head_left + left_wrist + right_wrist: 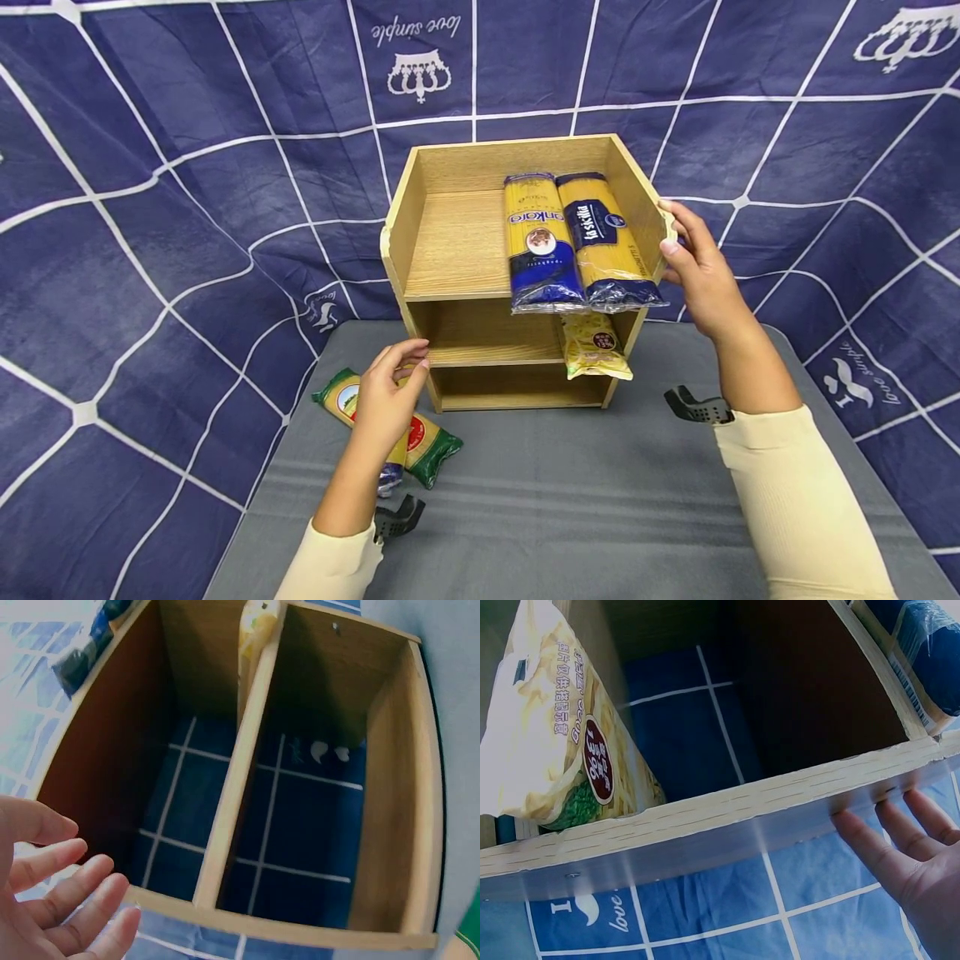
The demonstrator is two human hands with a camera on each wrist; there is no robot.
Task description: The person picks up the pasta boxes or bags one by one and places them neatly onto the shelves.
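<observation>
On the grey table (pixel 540 500), one wooden shelf unit (pixel 457 242), three levels counted, stands before a blue cloth (pixel 202 242) ruled with white lines. Top level: two spaghetti packs, side by side toward the right; one blue-ended "ankara" pack (pixel 542 242), one "la sicilia" pack (pixel 607 237) next to the right panel. Front ends of both jut past the edge. Middle level: one yellow noodle bag (pixel 595 346), at the right end, its near end also over the edge.

Left of the unit, on the table, two more packs show: one green-ended pack (pixel 435 454) lying aslant, one blue-ended pack (pixel 392 475) mostly hidden by the left arm.

Two hands, both at the unit. Left hand (pixel 390 396): released, fingers loosely bent, grasping nothing, close by the left panel's front edge; contact cannot be told. Right hand (pixel 701 271): unclenched, at the right panel's upper front corner; three nearly straight fingers appear in the right wrist view, tips against the panel's outer face. Thumb by the front edge in the head view.

Two cream sleeves (pixel 798 492); two black wrist mounts (pixel 697 406), one per arm.
</observation>
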